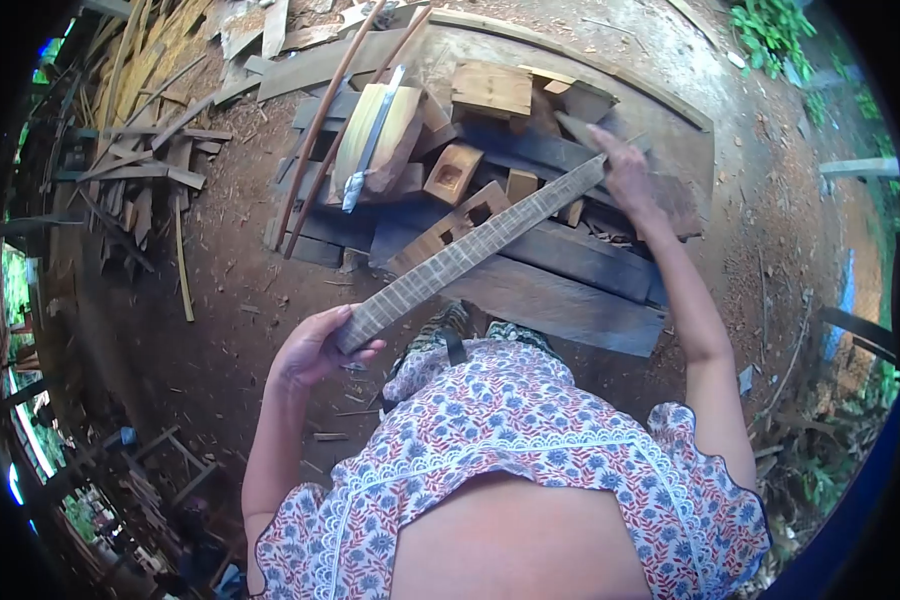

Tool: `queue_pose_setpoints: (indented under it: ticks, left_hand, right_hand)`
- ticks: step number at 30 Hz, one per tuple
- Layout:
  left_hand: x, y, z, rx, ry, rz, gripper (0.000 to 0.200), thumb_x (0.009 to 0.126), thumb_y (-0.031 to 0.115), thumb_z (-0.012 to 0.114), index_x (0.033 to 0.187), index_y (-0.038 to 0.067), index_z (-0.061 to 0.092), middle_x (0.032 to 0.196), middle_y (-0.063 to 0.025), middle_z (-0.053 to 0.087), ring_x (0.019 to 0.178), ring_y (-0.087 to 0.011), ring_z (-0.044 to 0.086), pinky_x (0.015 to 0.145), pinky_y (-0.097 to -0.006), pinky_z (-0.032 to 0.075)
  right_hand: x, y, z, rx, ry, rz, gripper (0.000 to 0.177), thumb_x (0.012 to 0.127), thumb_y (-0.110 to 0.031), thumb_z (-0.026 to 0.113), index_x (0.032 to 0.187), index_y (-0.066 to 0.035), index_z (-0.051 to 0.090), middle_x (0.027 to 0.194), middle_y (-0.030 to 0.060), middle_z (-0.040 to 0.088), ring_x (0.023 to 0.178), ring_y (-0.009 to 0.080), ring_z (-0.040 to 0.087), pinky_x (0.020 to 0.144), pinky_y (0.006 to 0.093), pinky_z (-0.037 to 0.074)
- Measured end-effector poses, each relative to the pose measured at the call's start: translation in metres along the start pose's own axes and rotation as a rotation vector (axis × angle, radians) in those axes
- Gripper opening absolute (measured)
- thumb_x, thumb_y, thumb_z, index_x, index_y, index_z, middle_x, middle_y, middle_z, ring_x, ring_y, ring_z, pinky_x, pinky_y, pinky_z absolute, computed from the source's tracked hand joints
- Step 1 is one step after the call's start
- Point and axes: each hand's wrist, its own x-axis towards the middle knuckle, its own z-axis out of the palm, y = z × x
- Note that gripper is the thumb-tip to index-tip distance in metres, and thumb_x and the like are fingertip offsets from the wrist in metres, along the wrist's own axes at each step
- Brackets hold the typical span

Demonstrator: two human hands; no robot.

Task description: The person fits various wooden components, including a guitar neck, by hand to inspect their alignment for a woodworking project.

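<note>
A long, flat wooden slat (480, 245) with rows of pale cross marks runs diagonally in front of me. My left hand (318, 345) grips its lower end, thumb on top and fingers beneath. At the upper end my right hand (627, 175) is closed around the slat, slightly blurred. A grey, narrow piece (577, 130) shows beside the right fingers. Under the slat lie a notched wooden block (465, 225), a hollowed block (453, 173) and dark planks (560, 300).
A pale-topped log piece (378, 140) with a metal bar (373, 135) across it stands left of the blocks. Two brown rods (332, 125) lean alongside. A square block (492, 88) sits behind. Scrap wood (150, 175) is piled at left; green plants (775, 40) grow at the upper right.
</note>
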Motion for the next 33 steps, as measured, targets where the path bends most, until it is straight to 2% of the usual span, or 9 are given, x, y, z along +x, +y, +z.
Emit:
queue_pose_setpoints:
  ticks: [1, 2, 4, 7, 9, 18, 25, 30, 33]
  left_hand:
    - [-0.001, 0.0, -0.003, -0.007, -0.003, 0.004, 0.04, 0.097, 0.028, 0.047, 0.117, -0.007, 0.049, 0.106, -0.0213, 0.061, 0.089, -0.0315, 0.066, 0.074, -0.039, 0.059]
    - [-0.001, 0.001, -0.005, -0.018, -0.017, 0.02, 0.041, 0.098, 0.028, 0.046, 0.119, -0.007, 0.049, 0.107, -0.0218, 0.06, 0.091, -0.032, 0.066, 0.076, -0.0384, 0.059]
    - [0.002, 0.001, -0.008, -0.025, -0.052, 0.033, 0.043, 0.098, 0.029, 0.046, 0.12, -0.008, 0.048, 0.109, -0.0223, 0.06, 0.092, -0.0325, 0.066, 0.077, -0.0377, 0.059]
    - [0.008, 0.002, -0.026, -0.1, -0.031, 0.056, 0.049, 0.098, 0.03, 0.046, 0.129, -0.007, 0.039, 0.114, -0.0226, 0.056, 0.096, -0.0349, 0.063, 0.079, -0.0411, 0.058]
    - [0.005, 0.007, -0.028, -0.086, -0.07, 0.044, 0.047, 0.099, 0.029, 0.044, 0.128, -0.008, 0.04, 0.115, -0.0232, 0.056, 0.097, -0.0356, 0.062, 0.08, -0.0405, 0.058]
    - [0.008, 0.004, -0.03, -0.108, -0.04, 0.004, 0.045, 0.102, 0.027, 0.033, 0.129, -0.009, 0.035, 0.121, -0.0271, 0.051, 0.103, -0.0427, 0.06, 0.082, -0.0395, 0.059]
    - [0.003, -0.005, -0.015, -0.114, 0.115, 0.04, 0.042, 0.101, 0.028, 0.036, 0.123, -0.008, 0.043, 0.107, -0.0267, 0.059, 0.092, -0.0391, 0.065, 0.072, -0.0372, 0.061]
    - [0.0, -0.014, 0.001, -0.174, 0.228, 0.049, 0.042, 0.101, 0.029, 0.037, 0.123, -0.006, 0.044, 0.108, -0.0266, 0.059, 0.091, -0.0383, 0.066, 0.071, -0.037, 0.061]
    - [-0.006, -0.015, 0.007, -0.153, 0.219, 0.046, 0.043, 0.101, 0.03, 0.036, 0.123, -0.006, 0.045, 0.11, -0.025, 0.059, 0.092, -0.0366, 0.066, 0.073, -0.0384, 0.06]
  right_hand:
    - [-0.012, -0.049, -0.009, 0.088, -0.045, -0.06, 0.058, 0.078, 0.01, 0.047, 0.13, -0.017, 0.053, 0.129, 0.0083, 0.057, 0.112, 0.0286, 0.058, 0.095, 0.0408, 0.047]
    - [-0.022, -0.088, -0.005, 0.182, 0.161, -0.337, 0.051, 0.076, 0.011, 0.05, 0.121, -0.012, 0.06, 0.118, 0.012, 0.062, 0.101, 0.0311, 0.063, 0.087, 0.0372, 0.052]
    - [-0.051, -0.177, -0.004, 0.303, 0.134, -0.546, 0.048, 0.078, 0.004, 0.056, 0.122, -0.014, 0.059, 0.116, 0.011, 0.063, 0.107, 0.0289, 0.061, 0.092, 0.0389, 0.05]
    - [-0.101, -0.25, 0.031, 0.371, -0.007, -0.727, 0.05, 0.085, -0.012, 0.058, 0.131, -0.03, 0.052, 0.139, 0.0045, 0.047, 0.126, 0.0251, 0.047, 0.107, 0.0409, 0.038]
    - [-0.107, -0.241, 0.041, 0.297, -0.064, -0.727, 0.047, 0.087, -0.016, 0.057, 0.131, -0.031, 0.052, 0.143, 0.0031, 0.043, 0.132, 0.0244, 0.041, 0.11, 0.0417, 0.034]
    - [-0.062, -0.029, 0.062, -0.161, 0.038, -0.11, 0.05, 0.085, -0.003, 0.048, 0.13, -0.024, 0.053, 0.133, 0.0074, 0.053, 0.12, 0.031, 0.052, 0.102, 0.0427, 0.04]
    - [-0.046, 0.023, 0.056, -0.12, -0.028, -0.383, 0.057, 0.081, 0.003, 0.048, 0.131, -0.023, 0.052, 0.134, 0.0081, 0.052, 0.12, 0.032, 0.051, 0.103, 0.0418, 0.041]
    - [0.001, 0.177, 0.084, -0.17, -0.138, 0.027, 0.065, 0.074, 0.009, 0.045, 0.131, -0.021, 0.053, 0.131, 0.0134, 0.054, 0.119, 0.0333, 0.052, 0.101, 0.0437, 0.041]
    - [0.023, 0.286, 0.136, -0.276, -0.15, 0.32, 0.05, 0.083, 0.001, 0.045, 0.127, -0.018, 0.055, 0.12, 0.0188, 0.059, 0.112, 0.033, 0.057, 0.093, 0.0452, 0.046]
